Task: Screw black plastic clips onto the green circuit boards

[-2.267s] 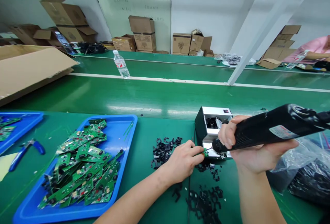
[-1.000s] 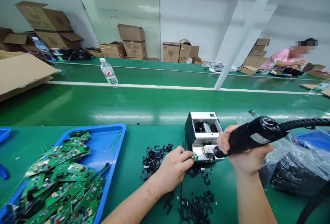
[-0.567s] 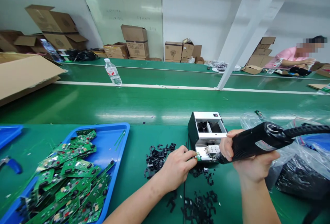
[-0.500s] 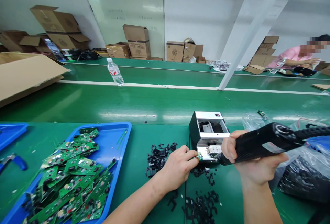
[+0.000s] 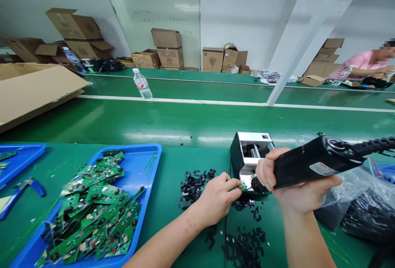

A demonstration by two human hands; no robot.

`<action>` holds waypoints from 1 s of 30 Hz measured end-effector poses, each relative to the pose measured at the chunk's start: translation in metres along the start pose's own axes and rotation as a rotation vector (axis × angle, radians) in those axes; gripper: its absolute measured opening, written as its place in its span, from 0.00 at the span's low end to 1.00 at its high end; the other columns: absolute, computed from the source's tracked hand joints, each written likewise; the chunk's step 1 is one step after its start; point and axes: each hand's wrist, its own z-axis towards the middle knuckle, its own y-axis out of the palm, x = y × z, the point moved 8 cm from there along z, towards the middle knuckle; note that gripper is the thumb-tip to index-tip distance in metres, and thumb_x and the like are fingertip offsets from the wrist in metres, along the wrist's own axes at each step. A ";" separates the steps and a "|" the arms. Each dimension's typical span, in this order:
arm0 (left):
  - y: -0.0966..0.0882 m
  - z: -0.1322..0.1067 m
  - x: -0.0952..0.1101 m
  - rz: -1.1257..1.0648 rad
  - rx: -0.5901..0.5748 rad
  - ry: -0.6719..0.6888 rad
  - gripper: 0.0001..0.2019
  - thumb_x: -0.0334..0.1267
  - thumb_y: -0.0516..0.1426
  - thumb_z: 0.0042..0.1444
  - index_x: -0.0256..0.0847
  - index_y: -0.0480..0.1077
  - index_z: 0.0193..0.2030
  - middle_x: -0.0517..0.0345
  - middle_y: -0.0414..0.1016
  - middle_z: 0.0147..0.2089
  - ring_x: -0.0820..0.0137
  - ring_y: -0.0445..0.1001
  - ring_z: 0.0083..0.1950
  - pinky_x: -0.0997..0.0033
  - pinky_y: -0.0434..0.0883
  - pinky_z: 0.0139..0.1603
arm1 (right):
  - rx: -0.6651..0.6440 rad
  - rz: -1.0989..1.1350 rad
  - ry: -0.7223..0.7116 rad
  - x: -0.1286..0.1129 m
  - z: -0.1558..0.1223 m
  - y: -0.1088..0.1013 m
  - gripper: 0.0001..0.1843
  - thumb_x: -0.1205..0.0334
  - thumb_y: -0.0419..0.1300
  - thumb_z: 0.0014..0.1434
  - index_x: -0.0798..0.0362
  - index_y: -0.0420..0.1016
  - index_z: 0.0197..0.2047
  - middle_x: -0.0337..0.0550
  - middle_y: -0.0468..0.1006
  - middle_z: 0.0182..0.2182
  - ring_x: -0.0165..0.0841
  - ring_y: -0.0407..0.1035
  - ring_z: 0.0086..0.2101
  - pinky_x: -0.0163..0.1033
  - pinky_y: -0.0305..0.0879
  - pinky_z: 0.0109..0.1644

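My right hand [image 5: 299, 192] is wrapped round a black electric screwdriver [image 5: 305, 163], its cord running off to the right. The driver's tip end points left at the front of a silver-and-black box-shaped machine [image 5: 239, 159] with an open top; the tip itself is too small to make out. The fingers of my left hand [image 5: 217, 198] are closed on a small green circuit board [image 5: 243, 185] at the machine's front ledge, close to the driver's nose. Small black plastic clips [image 5: 193, 188] lie in a heap beside my left hand, and more black clips [image 5: 245, 247] are scattered nearer me.
A blue tray [image 5: 154, 177] of green circuit boards [image 5: 95, 214] stands left. Beyond it lie blue-handled pliers [image 5: 37, 185]. Plastic bags of black parts [image 5: 370, 214] sit right. A water bottle [image 5: 142, 85], cardboard boxes [image 5: 168, 46] and a person in pink [image 5: 354, 64] are further back.
The screwdriver in my right hand has moved left, its nose now closer to the small board in my left hand. The whole view has shifted slightly.
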 end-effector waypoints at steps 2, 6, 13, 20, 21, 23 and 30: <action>0.001 0.000 0.000 0.005 -0.001 -0.002 0.10 0.27 0.51 0.66 0.39 0.73 0.44 0.54 0.76 0.56 0.64 0.67 0.44 0.64 0.69 0.42 | -0.007 -0.010 -0.001 0.001 0.000 0.000 0.43 0.17 0.49 0.51 0.46 0.81 0.44 0.36 0.70 0.16 0.30 0.59 0.15 0.36 0.56 0.19; 0.003 0.000 -0.001 0.011 -0.006 -0.011 0.11 0.27 0.50 0.66 0.40 0.73 0.44 0.53 0.76 0.55 0.64 0.67 0.45 0.64 0.70 0.43 | -0.011 -0.026 0.008 0.005 0.001 0.000 0.44 0.16 0.49 0.51 0.47 0.80 0.43 0.36 0.70 0.16 0.31 0.59 0.15 0.36 0.58 0.20; 0.003 0.000 -0.001 0.010 0.007 -0.012 0.10 0.27 0.51 0.66 0.40 0.73 0.44 0.53 0.76 0.56 0.64 0.68 0.45 0.65 0.70 0.43 | -0.055 -0.008 0.015 0.009 0.001 0.004 0.43 0.15 0.52 0.47 0.48 0.79 0.38 0.36 0.69 0.14 0.30 0.57 0.14 0.35 0.55 0.17; 0.004 0.000 -0.001 0.023 -0.006 -0.009 0.10 0.28 0.51 0.66 0.39 0.74 0.43 0.50 0.75 0.54 0.65 0.66 0.43 0.64 0.71 0.43 | -0.057 0.000 0.039 0.015 -0.002 0.001 0.45 0.14 0.52 0.45 0.48 0.79 0.38 0.36 0.70 0.15 0.30 0.57 0.14 0.35 0.56 0.18; 0.004 0.000 -0.001 0.022 -0.005 -0.009 0.11 0.28 0.50 0.66 0.39 0.74 0.43 0.50 0.75 0.54 0.65 0.66 0.43 0.64 0.71 0.43 | -0.054 -0.002 0.041 0.015 -0.003 0.001 0.45 0.15 0.52 0.45 0.48 0.80 0.39 0.37 0.70 0.15 0.30 0.57 0.15 0.35 0.56 0.19; 0.005 0.000 -0.001 0.023 -0.006 -0.010 0.10 0.29 0.51 0.66 0.39 0.74 0.44 0.51 0.75 0.54 0.65 0.67 0.43 0.65 0.71 0.44 | -0.039 -0.011 0.040 0.015 -0.005 -0.001 0.46 0.15 0.52 0.46 0.49 0.80 0.41 0.37 0.70 0.15 0.30 0.59 0.15 0.36 0.57 0.19; 0.017 -0.001 -0.005 0.016 -0.015 -0.025 0.08 0.29 0.55 0.63 0.40 0.74 0.46 0.53 0.76 0.55 0.65 0.68 0.44 0.64 0.71 0.45 | 0.213 -0.048 -0.022 -0.009 -0.009 -0.059 0.44 0.18 0.47 0.53 0.45 0.82 0.48 0.40 0.67 0.16 0.31 0.58 0.17 0.40 0.55 0.19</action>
